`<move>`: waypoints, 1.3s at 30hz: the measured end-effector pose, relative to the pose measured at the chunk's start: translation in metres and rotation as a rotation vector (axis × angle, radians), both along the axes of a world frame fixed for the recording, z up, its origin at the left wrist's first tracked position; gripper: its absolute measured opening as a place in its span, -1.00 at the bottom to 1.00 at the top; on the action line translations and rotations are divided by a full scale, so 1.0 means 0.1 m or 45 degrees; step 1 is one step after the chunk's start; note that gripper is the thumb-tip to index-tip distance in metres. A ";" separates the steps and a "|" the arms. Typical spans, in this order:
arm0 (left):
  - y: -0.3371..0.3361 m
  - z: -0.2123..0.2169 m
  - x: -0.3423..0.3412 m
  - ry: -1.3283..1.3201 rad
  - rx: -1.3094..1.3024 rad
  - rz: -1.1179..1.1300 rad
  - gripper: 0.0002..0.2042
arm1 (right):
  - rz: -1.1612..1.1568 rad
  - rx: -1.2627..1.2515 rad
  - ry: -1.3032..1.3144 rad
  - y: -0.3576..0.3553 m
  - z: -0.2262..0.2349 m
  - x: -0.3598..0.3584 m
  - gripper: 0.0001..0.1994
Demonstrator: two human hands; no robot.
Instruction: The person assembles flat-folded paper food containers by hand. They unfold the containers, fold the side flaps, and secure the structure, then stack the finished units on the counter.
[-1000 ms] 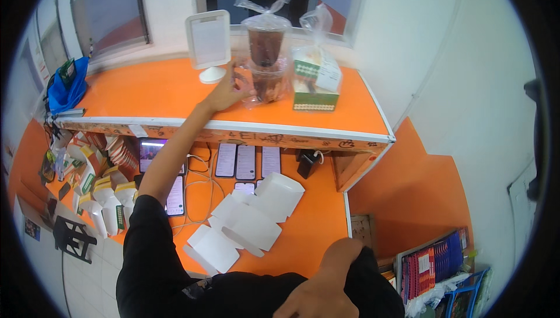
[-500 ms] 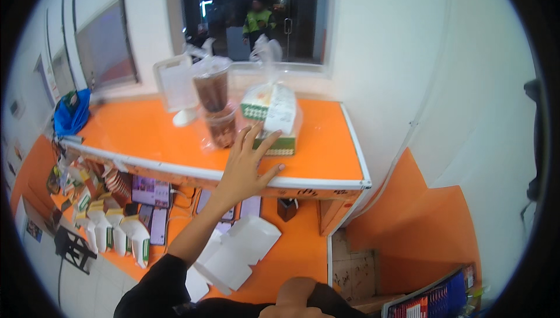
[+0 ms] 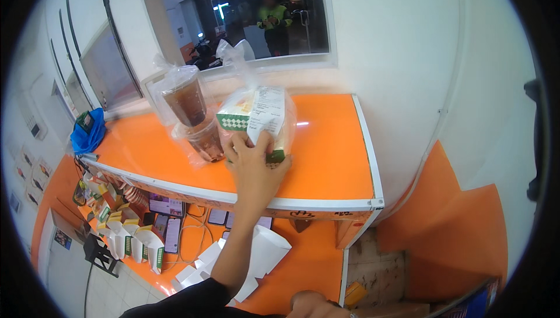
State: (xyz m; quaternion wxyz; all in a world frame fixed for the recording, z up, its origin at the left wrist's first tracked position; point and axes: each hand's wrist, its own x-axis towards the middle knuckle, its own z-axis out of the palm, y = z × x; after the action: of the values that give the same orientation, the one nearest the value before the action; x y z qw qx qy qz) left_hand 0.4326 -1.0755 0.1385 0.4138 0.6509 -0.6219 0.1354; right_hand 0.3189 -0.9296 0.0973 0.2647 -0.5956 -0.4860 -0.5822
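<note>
My left hand (image 3: pixel 256 166) reaches over the orange counter with its fingers curled against a food box (image 3: pixel 233 123) in a clear plastic bag. A white receipt (image 3: pixel 266 108) lies on the front of the bag, and my fingertips press its lower end. The bag's knotted top stands upright. Just left of it, a clear bag holds two cups of brown drink, the upper cup (image 3: pixel 185 102) resting tilted on the lower cup (image 3: pixel 207 143). At the bottom edge my right hand (image 3: pixel 315 305) is closed and partly cut off; whatever it may hold is hidden.
Below the raised counter (image 3: pixel 332 155), a lower shelf carries several phones (image 3: pixel 172 235), cables, an opened white carton (image 3: pixel 271 254) and folded paper food holders (image 3: pixel 149 242). A blue bag (image 3: pixel 88 134) sits at the far left. Through the window, a person (image 3: pixel 273 23) in a high-visibility jacket stands outside.
My left hand has closed from spread fingers onto the bagged food box and receipt. The view has shifted and tilted, and the person outside now has both hands together in front.
</note>
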 end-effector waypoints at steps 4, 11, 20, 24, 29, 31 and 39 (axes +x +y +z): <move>-0.01 -0.05 0.07 -0.049 -0.070 -0.042 -0.69 | 0.016 0.024 -0.024 -0.10 -0.03 -0.10 -0.70; 0.24 -0.05 0.54 0.159 -0.075 -0.484 -0.58 | 0.076 0.058 -0.073 -0.16 -0.07 -0.23 -0.69; 0.21 -0.15 0.68 0.247 -0.120 -0.646 -0.55 | 0.121 0.060 -0.120 -0.21 -0.11 -0.34 -0.68; 0.21 -0.15 0.66 0.270 -0.130 -0.671 -0.56 | 0.125 0.053 -0.135 -0.21 -0.11 -0.38 -0.67; 0.21 -0.14 0.70 0.191 -0.081 -0.667 -0.55 | 0.132 0.059 -0.152 -0.19 -0.11 -0.38 -0.67; 0.23 -0.11 0.68 0.160 -0.033 -0.664 -0.52 | 0.140 0.065 -0.143 -0.17 -0.10 -0.37 -0.66; 0.08 -0.12 0.05 -0.124 -0.138 -0.184 -0.57 | 0.115 0.097 -0.052 0.10 0.01 -0.28 -0.65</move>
State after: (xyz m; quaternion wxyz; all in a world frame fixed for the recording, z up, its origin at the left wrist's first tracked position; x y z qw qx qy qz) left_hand 0.4379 -1.0676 0.1263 0.4264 0.5738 -0.6783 0.1700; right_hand 0.2912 -0.9196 0.0985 0.3032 -0.5508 -0.4951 -0.5997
